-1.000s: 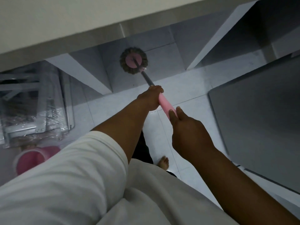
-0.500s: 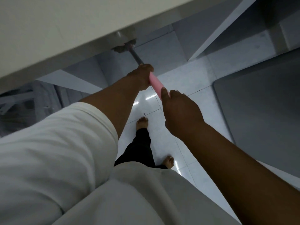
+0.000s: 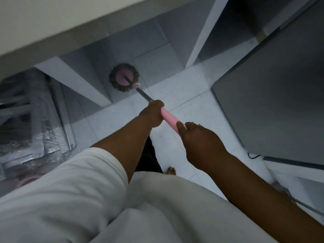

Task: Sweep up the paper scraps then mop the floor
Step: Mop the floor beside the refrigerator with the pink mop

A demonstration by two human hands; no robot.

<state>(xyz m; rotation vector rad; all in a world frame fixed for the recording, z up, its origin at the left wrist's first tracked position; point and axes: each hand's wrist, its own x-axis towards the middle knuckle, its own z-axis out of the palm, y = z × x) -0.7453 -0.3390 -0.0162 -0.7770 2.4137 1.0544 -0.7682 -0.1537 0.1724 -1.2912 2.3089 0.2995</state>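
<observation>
Your left hand [image 3: 152, 114] and right hand [image 3: 198, 139] both grasp the pink mop handle [image 3: 169, 118]; the mop head [image 3: 124, 77], earlier hidden beneath the table edge [image 3: 70, 37], now lies upper centre on the floor [image 3: 189, 95].

Pink-handled mop [image 3: 124, 77], pale grey-white floor [image 3: 198, 109]

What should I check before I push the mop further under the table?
1. The left hand grips the mop handle: ok.
2. The right hand holds the handle's pink end: ok.
3. The mop head lies flat on the floor: ok.
4. The mop head is apart from the white table leg on its left: ok, but close.
5. The bare foot is behind the mop, out of its path: ok.
6. The floor is free of paper scraps: cannot tell, too dim.
</observation>
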